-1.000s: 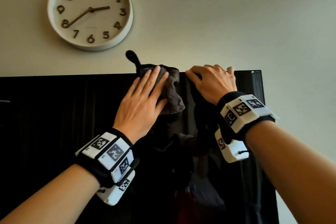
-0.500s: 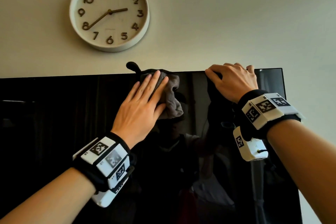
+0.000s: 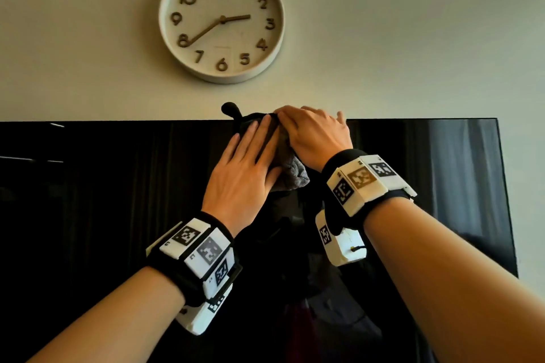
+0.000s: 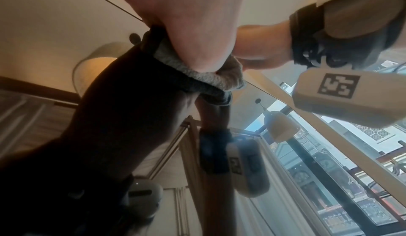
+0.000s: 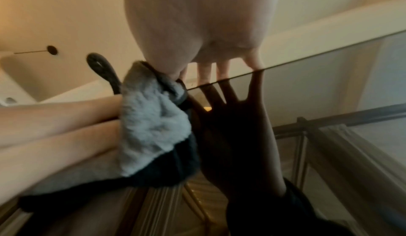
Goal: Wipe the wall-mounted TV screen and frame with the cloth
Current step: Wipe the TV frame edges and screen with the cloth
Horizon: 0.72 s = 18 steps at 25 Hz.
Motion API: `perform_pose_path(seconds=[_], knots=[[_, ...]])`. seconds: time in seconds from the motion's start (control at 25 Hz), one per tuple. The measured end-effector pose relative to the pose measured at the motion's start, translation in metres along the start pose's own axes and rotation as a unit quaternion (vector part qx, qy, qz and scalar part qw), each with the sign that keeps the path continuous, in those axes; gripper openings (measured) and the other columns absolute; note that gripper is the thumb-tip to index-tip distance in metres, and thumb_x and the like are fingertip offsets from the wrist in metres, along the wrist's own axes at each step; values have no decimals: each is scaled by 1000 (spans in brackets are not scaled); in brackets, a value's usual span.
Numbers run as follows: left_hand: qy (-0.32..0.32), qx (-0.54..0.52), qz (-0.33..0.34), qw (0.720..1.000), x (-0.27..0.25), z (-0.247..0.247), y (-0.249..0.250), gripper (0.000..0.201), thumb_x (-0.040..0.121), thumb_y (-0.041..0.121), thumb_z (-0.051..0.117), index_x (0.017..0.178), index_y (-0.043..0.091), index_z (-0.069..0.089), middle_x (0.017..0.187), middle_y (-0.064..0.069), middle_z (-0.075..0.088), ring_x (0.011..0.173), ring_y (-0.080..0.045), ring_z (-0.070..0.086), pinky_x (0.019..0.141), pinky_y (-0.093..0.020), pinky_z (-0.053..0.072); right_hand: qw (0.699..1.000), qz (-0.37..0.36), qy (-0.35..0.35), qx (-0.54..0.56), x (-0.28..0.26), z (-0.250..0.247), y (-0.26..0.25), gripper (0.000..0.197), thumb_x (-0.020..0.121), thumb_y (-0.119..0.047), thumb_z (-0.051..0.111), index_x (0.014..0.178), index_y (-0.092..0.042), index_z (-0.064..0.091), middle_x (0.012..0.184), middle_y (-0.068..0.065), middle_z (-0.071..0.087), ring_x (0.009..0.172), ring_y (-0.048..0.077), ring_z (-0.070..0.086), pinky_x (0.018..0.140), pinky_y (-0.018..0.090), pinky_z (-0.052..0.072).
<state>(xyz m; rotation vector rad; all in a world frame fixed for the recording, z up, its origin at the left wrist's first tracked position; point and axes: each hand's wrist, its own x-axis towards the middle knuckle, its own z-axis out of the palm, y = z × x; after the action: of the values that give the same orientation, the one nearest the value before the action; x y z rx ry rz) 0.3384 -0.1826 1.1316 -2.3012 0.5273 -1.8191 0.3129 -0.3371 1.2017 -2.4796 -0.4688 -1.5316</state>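
Starting from the left: the TV (image 3: 118,215) is a big dark slab on the wall, and its top edge runs straight across under the round wall clock (image 3: 221,20). The whole left stretch of screen, out to the left edge of the view, has nothing on it but reflections, so you've got loads of sliding room that way.

Your left hand (image 3: 240,172) lies flat with fingers straight and close together, palm pressing the gray cloth (image 3: 290,169) against the glass just below the top edge, near the middle of the TV's width. The cloth is bunched up: part of it folds over the top edge, and its dark hanging loop (image 3: 231,109) pokes up onto the wall above the frame. A fluffy corner hangs down past your left thumb.

Your right hand (image 3: 314,132) sits right next to the left one, touching it. From the right wrist view, thumb and forefinger pinch the cloth's upper fold at the top edge, while the other fingers (image 5: 224,69) spread out and rest on that edge.

To the right of your hands the top edge runs bare all the way to the top right corner, where the frame drops down beside plain wall.
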Motion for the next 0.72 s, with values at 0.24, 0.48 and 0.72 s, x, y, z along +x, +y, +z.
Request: perform_pose_path(seconds=[0.24,0.48,0.72], knots=[[-14,31,-15,999,-33,-15,-98,63,101,45,23,157,18,9,165,-6,9,152,-21,10,122,-41,20,996,63,25,-51,-1,13,-8,32,101,-42,28,108,-32,58,110,2,59,111,29,49,105,54,26],[31,-20,24,999,-18,-2,-53,60,101,41,28,156,17,20,163,-8,19,150,-23,20,121,-42,22,992,95,46,-63,0,17,-16,31,101,-42,29,102,-30,58,106,4,60,109,31,50,106,54,25],[6,12,9,1000,-38,-11,-104,61,101,44,22,157,20,12,165,-5,11,152,-20,13,122,-40,17,993,113,27,-38,1,16,-36,31,99,-39,30,106,-34,60,111,2,58,115,30,47,108,62,18]])
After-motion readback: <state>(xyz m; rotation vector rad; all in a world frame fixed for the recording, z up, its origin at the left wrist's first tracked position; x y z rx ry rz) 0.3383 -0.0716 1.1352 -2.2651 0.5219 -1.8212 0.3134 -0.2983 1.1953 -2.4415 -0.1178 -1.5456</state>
